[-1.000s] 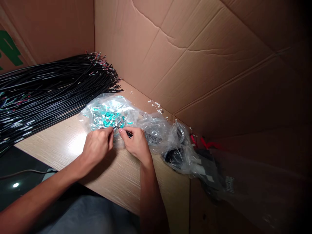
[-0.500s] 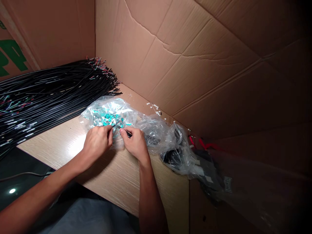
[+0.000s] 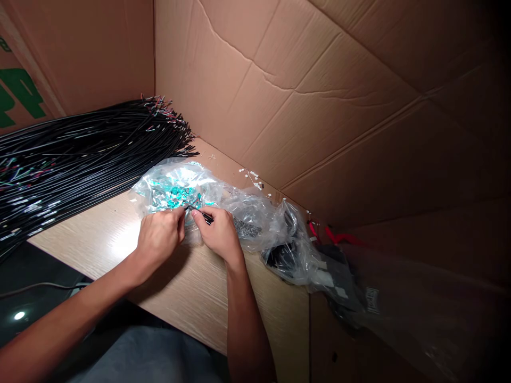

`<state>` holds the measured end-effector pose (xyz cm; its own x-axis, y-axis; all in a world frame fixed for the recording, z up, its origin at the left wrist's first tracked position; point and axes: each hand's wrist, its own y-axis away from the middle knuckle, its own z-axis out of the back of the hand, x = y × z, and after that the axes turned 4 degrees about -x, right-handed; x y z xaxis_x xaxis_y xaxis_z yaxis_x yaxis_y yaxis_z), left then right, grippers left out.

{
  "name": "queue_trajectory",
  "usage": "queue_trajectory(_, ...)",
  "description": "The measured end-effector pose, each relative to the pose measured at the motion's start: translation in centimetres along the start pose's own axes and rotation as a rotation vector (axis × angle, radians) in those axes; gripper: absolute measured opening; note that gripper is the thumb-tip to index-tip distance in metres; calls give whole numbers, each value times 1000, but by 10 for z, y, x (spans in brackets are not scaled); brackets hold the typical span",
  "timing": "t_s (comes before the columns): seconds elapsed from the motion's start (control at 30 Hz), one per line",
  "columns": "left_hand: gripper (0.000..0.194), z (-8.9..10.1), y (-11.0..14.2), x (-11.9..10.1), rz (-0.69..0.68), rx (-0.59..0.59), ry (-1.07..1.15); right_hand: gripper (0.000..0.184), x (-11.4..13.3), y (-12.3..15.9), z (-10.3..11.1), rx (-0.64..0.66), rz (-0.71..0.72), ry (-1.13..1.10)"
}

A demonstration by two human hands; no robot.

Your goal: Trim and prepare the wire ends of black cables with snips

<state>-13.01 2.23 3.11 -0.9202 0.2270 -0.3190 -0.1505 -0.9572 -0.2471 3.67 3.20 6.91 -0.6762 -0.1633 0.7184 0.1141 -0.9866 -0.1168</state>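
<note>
Right grip (image 3: 219,232) pinches a slim black tool (image 3: 205,216), its long axis slanting up-left toward the left grip (image 3: 159,239), whose hold cannot be told, over a clear plastic bag (image 3: 159,183) of teal pieces (image 3: 174,197).

Wood desk (image 3: 91,239), black wires (image 3: 88,154), plastic bag (image 3: 255,223)

Workshop bench (image 3: 191,303), black wires (image 3: 88,154), cardboard walls (image 3: 319,106)

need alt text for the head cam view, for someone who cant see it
A right hand grips a thin black object over a clear plastic bag of teal pieces, with the left hand close beside it. They are at a wood-grain table walled by cardboard, with a bundle of black cables on the left.
</note>
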Motion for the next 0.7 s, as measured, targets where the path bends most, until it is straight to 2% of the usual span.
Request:
queue_trajectory(0.3, 30, -9, 11, -3, -57, 41, -126, 38, 9, -5, 5, 33, -99, 63)
queue_trajectory(0.5, 31, -8, 11, -4, -51, 55, -130, 39, 9, -7, 7, 39, -67, 72)
queue_trajectory(0.63, 31, -6, 8, -5, -29, 59, -125, 41, 7, -5, 8, -34, -66, 31)
queue_trajectory(0.7, 32, -6, 8, -5, -29, 45, -123, 39, 7, -3, 8, -31, -56, 6)
